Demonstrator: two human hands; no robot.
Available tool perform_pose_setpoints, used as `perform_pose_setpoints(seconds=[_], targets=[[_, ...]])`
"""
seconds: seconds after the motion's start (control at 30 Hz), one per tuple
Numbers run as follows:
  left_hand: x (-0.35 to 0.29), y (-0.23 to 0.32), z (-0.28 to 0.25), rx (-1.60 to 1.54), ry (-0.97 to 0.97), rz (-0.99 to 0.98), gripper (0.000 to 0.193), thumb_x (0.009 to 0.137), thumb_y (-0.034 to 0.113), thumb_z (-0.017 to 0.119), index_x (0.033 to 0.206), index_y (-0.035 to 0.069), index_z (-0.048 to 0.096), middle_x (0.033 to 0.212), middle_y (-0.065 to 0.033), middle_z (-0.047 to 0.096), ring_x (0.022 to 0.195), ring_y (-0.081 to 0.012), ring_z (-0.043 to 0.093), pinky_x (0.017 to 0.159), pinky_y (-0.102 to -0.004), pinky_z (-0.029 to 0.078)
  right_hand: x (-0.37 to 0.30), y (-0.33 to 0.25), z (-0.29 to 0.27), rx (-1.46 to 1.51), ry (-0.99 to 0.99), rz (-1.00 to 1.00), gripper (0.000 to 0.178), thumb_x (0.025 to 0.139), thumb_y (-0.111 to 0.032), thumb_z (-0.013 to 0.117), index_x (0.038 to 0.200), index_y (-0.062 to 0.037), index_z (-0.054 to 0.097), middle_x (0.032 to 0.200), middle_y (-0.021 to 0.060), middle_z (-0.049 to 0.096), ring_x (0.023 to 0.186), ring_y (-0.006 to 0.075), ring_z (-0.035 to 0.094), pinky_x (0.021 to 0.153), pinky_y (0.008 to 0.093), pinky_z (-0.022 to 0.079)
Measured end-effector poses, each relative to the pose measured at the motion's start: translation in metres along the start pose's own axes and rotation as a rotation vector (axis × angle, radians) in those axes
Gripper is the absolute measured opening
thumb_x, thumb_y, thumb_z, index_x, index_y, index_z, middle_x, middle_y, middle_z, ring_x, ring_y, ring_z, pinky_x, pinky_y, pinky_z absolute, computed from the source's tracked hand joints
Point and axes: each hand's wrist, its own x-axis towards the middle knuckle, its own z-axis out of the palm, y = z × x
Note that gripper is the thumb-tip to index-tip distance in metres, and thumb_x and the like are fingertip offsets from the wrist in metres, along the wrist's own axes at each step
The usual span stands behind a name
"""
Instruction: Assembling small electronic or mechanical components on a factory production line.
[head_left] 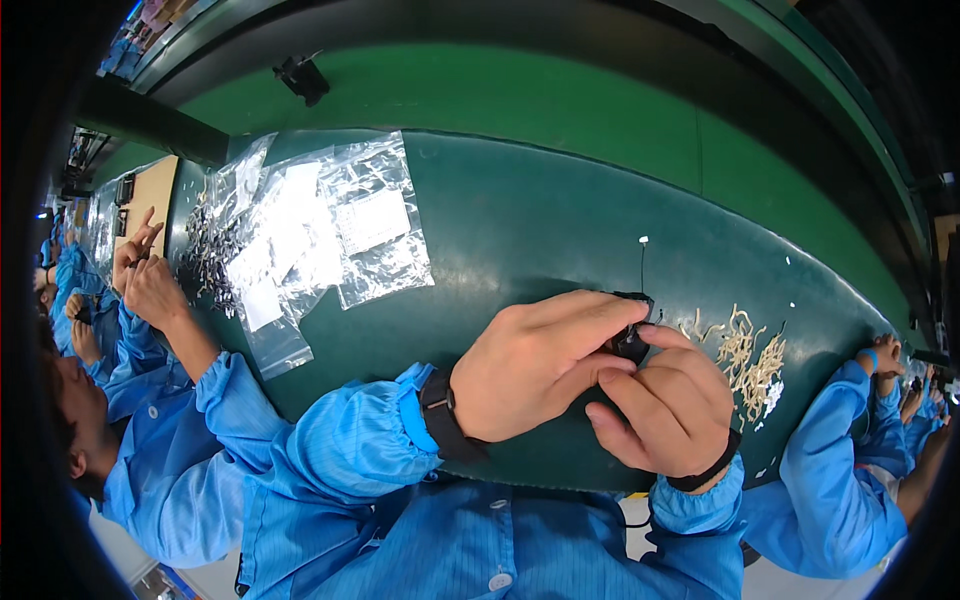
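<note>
My left hand is closed on a small black part, gripping it between thumb and fingers above the green table. A thin dark wire with a white connector at its tip sticks out from the part, pointing away from me. At the part's right side, my right hand has its fingers bent and its fingertips pinched against it. The fingers cover much of the part, so its exact kind does not show.
Clear plastic bags with white labels lie to the left, beside a heap of small dark pieces. Cream-coloured strips and white scraps are scattered right of my hands. Blue-sleeved co-workers sit on both sides. A black object is at the back.
</note>
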Motion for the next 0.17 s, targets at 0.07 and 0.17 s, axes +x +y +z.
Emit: perform_pose_setpoints(seconds=[0.07,0.17], targets=[[0.0033,-0.0005,-0.0032,0.038,-0.072,0.068,0.050,0.081,-0.005,0.077,0.129,0.001,0.064,0.114,-0.0169,0.069,0.092,-0.0248,0.072,0.077,-0.0347,0.060,0.0010,-0.0010,-0.0011,-0.015,-0.003,-0.011,0.026,0.072,-0.011,0.081,0.095,-0.0017,0.074,0.076,0.0049,0.061,0.070,0.0204,0.061,0.085,0.0428,0.063],[0.0055,-0.0020,-0.0081,0.086,-0.151,0.075,0.052,0.082,-0.004,0.077,0.131,0.002,0.063,0.118,-0.0182,0.068,0.095,-0.0252,0.072,0.076,-0.0340,0.060,-0.0005,0.0004,-0.0028,-0.017,-0.028,-0.040,0.030,0.072,-0.013,0.082,0.099,-0.0023,0.074,0.077,0.0048,0.061,0.073,0.0201,0.062,0.086,0.0416,0.062]])
